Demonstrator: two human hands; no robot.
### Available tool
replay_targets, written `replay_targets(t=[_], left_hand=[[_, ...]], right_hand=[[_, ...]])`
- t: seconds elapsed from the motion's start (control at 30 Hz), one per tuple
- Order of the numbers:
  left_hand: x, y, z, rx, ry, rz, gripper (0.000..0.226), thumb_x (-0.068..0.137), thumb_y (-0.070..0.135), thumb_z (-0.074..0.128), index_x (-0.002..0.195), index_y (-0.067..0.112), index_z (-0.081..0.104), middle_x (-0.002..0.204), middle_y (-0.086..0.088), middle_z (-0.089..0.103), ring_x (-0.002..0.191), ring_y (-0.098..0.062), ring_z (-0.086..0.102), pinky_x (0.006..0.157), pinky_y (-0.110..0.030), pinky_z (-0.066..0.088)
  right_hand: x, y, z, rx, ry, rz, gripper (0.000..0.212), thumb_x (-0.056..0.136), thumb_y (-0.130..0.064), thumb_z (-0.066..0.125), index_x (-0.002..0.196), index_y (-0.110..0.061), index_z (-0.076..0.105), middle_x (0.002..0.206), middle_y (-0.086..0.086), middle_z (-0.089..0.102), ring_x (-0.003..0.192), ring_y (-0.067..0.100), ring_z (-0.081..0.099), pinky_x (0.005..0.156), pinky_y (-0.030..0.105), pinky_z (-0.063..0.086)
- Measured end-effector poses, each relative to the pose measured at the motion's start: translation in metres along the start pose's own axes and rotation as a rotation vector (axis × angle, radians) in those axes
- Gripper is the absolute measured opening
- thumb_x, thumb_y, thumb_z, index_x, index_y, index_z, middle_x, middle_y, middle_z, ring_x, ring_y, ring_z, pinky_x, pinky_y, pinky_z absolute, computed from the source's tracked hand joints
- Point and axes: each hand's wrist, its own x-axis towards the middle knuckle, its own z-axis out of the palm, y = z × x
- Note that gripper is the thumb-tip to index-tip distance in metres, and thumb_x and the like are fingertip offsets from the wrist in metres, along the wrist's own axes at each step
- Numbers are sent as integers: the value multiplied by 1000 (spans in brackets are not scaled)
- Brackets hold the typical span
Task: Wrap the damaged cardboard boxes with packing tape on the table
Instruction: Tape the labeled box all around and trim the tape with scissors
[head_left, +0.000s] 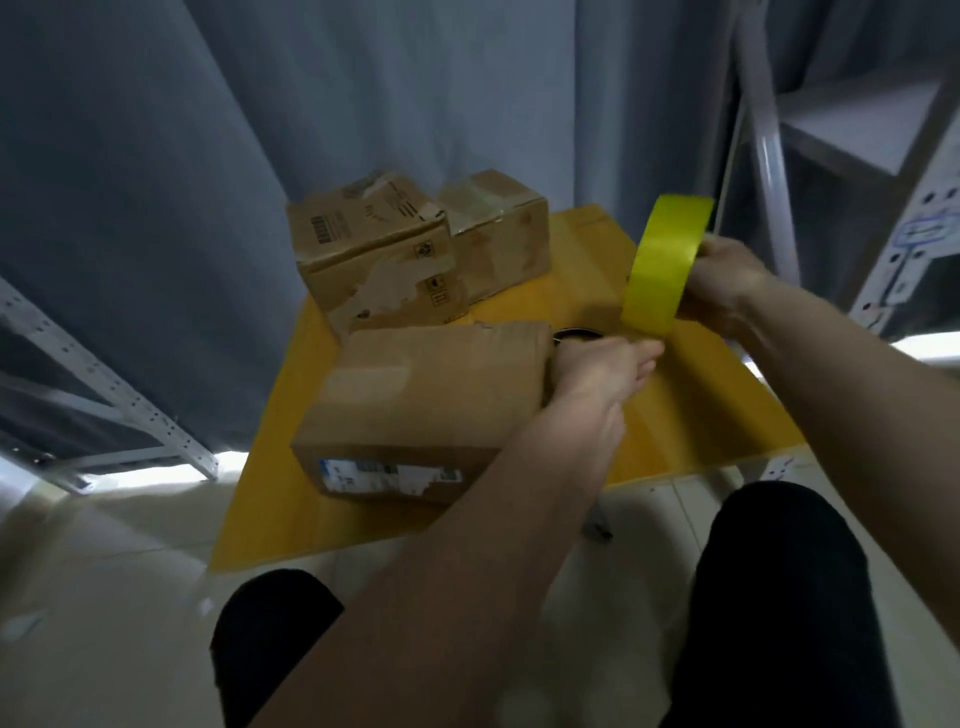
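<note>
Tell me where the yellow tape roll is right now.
In the head view, the yellow tape roll is held up by the right hand above the table's right side, right of the cardboard boxes.

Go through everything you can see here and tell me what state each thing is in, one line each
Tape roll: yellow, lifted off the table, held by the right hand.
Left hand: fingers reaching to the roll's lower edge; grip unclear.
Near box: closed, lying flat, top edge torn.
Back left box: closed, surface peeled and scuffed.
Back right box: closed, old tape on top.
Table: bearing all three boxes.
</note>
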Motion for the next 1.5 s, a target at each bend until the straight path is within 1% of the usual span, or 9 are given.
replay_targets(t=[0.17,0.4,0.57,0.73,0.97,1.13,1.3,1.4,1.5], left_hand=[[11,-44,-16,106,25,-126,9,87,1,68,88,9,64,75,-4,65,70,-11,63,84,-27,55],[37,-55,-21,553,201,50,23,95,16,61,73,13,53,64,-1,62,53,-15,59,59,-32,60],[56,-42,-19,1070,198,143,24,88,30,69,99,9,65,99,-10,70,91,-30,69,79,-42,59],[61,-43,-29,1170,207,14,78,80,53,71,135,8,40,121,-12,57,104,-31,64,85,-43,55],[47,-39,-34,1227,131,1,59,92,34,63,136,8,34,116,-14,62,102,-32,65,85,-44,57],[9,6,-40,1377,96,439,33,93,12,51,125,14,48,105,-7,59,83,-22,53,65,-36,46],[-21,58,-77,1088,369,887,50,88,7,59,134,22,48,124,4,57,116,-16,51,96,-30,42],[-15,74,-123,1140,581,712,52,92,28,59,140,22,43,144,-5,42,136,-24,34,110,-39,30],[-12,72,-174,1193,726,446,60,94,51,51,144,20,39,153,-15,30,143,-34,22,116,-49,22]], right_hand=[[-1,45,-16,-233,136,-32,22,83,8,65,77,-12,58,60,-8,61,41,-7,55,46,16,48],[5,65,-6,-300,138,-57,23,80,12,62,79,-11,60,74,0,66,73,16,64,69,29,52],[7,70,1,-354,94,-139,20,86,2,64,103,-9,64,97,8,66,89,20,63,79,32,53],[2,70,4,-358,153,-200,26,90,5,55,114,-4,64,104,9,65,98,19,62,82,28,52],[0,54,6,-346,135,-85,33,89,5,55,120,-5,60,103,8,59,98,21,59,80,32,49],[2,41,8,-360,98,31,53,89,13,46,132,-17,54,128,10,48,112,26,48,82,29,46],[-6,24,17,-452,394,-19,37,91,3,52,125,-11,57,130,11,55,121,26,52,99,32,46],[-22,7,39,-592,557,-314,35,90,5,42,121,-7,55,127,12,54,117,23,52,96,24,39],[-39,2,82,-583,357,-470,22,98,-10,44,115,-7,58,115,8,58,108,20,55,97,31,44]])
